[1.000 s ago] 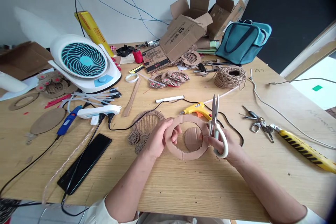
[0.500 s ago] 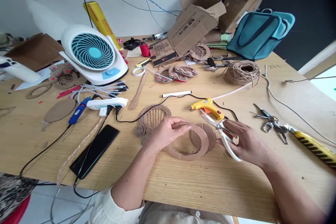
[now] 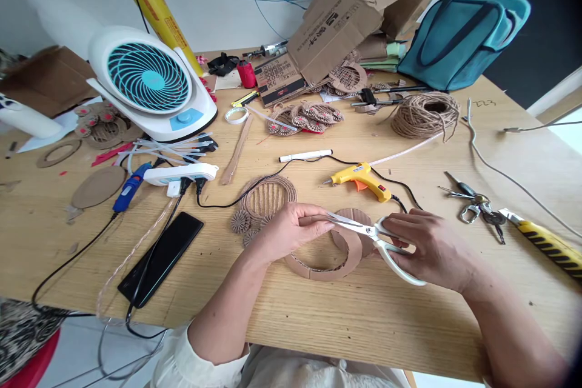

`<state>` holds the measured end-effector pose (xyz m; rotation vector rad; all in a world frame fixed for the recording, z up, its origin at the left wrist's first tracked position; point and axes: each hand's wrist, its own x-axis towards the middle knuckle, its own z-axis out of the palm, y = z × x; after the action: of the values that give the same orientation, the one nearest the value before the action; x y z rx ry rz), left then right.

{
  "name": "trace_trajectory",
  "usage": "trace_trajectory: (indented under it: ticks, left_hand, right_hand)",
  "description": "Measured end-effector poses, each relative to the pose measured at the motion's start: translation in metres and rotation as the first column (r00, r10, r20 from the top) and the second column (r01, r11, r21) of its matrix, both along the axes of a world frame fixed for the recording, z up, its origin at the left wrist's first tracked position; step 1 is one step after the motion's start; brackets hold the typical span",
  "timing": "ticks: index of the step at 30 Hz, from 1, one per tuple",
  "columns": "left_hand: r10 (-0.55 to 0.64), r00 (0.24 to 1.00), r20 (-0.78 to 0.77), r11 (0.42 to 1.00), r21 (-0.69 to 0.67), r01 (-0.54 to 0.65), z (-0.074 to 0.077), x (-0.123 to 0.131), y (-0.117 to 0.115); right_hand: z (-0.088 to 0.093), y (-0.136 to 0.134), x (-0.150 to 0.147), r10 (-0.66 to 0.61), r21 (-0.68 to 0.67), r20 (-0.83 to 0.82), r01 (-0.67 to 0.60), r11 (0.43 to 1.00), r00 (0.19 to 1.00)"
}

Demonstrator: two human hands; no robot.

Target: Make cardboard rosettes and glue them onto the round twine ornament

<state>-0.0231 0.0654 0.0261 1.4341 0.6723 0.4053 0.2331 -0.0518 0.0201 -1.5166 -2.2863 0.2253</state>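
Over a wooden tabletop (image 3: pixel 318 322), the left hand (image 3: pixel 291 231) pinches a cardboard ring (image 3: pixel 354 250) near its upper rim; the right hand (image 3: pixel 430 248) grips scissors (image 3: pixel 371 231), blades aimed leftward. Probably light, stiff and easily creased, the ring suits a flat pinch across its band. Beyond lies a glue gun (image 3: pixel 364 178).

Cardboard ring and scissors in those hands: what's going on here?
A person's left hand pinches the cardboard ring by its far edge. The right hand holds the white-handled scissors, their blades pointing across toward the left fingertips; whether they are cutting right now, I can't tell. A round cardboard piece shows partly hidden behind the ring and blades, and a yellow glue gun lies on the table beyond the hands.
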Motion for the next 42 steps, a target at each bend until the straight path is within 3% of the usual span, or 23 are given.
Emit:
trace_trajectory:
  ticks: [10,42]
  left_hand:
    - [-0.019,1.000,0.001,1.000,-0.017,0.019,-0.0014,-0.0021,-0.0007]
    - [-0.068,0.997,-0.041,0.997,0.020,0.069,0.0059,-0.0051,-0.0012]
  right_hand:
    - [0.0032,-0.0018,0.0010,0.029,0.040,0.020,-0.030,0.999,0.999]
    - [0.0061,-0.0062,0.0008,0.035,-0.043,0.040,-0.033,0.999,0.999]
